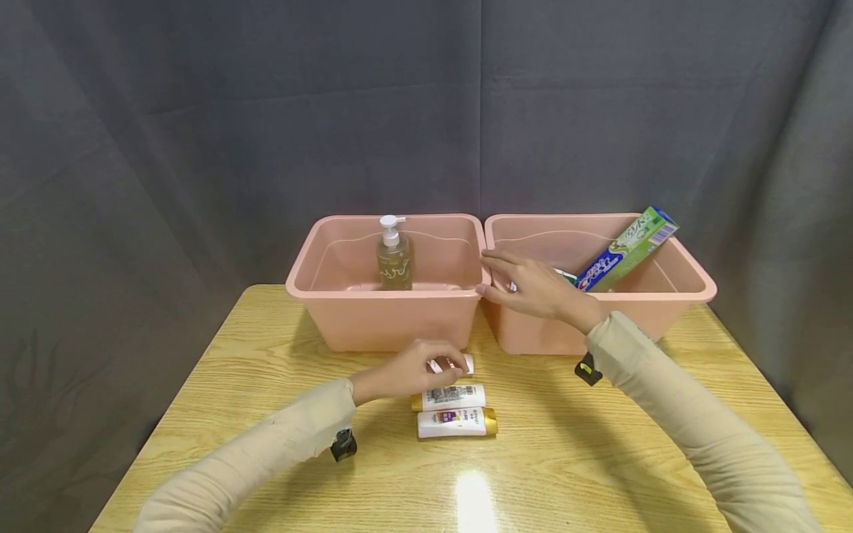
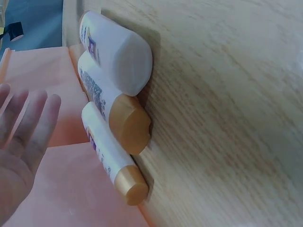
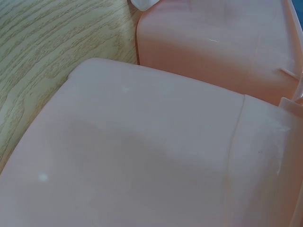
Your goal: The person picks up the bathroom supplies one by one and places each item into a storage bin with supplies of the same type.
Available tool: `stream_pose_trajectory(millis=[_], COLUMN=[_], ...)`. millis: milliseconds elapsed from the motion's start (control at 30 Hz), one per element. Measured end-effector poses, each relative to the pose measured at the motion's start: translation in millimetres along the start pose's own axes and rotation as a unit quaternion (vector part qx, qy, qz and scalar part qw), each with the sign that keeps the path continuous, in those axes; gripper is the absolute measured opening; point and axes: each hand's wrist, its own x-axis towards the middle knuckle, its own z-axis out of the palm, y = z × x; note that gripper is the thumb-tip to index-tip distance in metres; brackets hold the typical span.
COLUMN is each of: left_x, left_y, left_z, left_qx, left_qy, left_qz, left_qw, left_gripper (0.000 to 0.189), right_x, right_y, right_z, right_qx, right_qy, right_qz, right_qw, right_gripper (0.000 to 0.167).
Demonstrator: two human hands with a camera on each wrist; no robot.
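Observation:
Three white bottles lie side by side on the table: the front bottle (image 1: 453,423) with its gold cap to the right, the middle bottle (image 1: 455,397) with its gold cap to the left, and a slimmer one (image 2: 105,142) at the back. My left hand (image 1: 418,371) hovers over the back bottle and partly hides it in the head view. Its fingers (image 2: 45,113) are relaxed and grip nothing. My right hand (image 1: 533,287) reaches over the near left corner of the right bin (image 1: 643,297), fingers loosely extended; a small white-and-blue item shows beneath it.
The left bin (image 1: 393,314), also pink, holds a pump bottle (image 1: 395,263). Inside the right bin a green and blue toothpaste box (image 1: 626,250) leans up past the rim. A dark curtain (image 1: 400,111) hangs behind the wooden table (image 1: 266,355).

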Motion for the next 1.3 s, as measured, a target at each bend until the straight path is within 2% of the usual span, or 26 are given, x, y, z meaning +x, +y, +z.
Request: stream_pose_trajectory(millis=[267, 500, 733, 1067, 1300], left_x=[-3.3, -5.9, -8.2, -9.1, -8.7], left_y=[-5.1, -4.4, -3.5, -6.5, -6.6], left_z=[4.1, 7.6, 10.2, 12.1, 13.3], left_qx=[-0.011, -0.037, -0.007, 0.066, 0.072], left_qy=[-0.037, -0.066, -0.083, -0.109, -0.12], left_qz=[-0.012, -0.063, -0.094, -0.085, -0.094], left_qw=[0.9992, 0.9952, 0.9921, 0.9882, 0.9857], left_gripper=[0.02, 0.027, 0.027, 0.026, 0.028], right_x=[1.1, 0.6, -0.7, -0.5, -0.5], right_y=[1.0, 1.5, 0.2, 0.4, 0.6], right_z=[2.0, 2.1, 1.9, 1.2, 0.9], right_qx=[-0.004, -0.005, -0.003, -0.004, -0.005], right_qy=[0.004, 0.006, -0.001, 0.001, 0.003], right_qz=[-0.008, -0.008, -0.003, -0.005, -0.01], right_qw=[0.9999, 0.9999, 1.0, 1.0, 0.9999], right_gripper=[0.067, 0.067, 0.067, 0.067, 0.065])
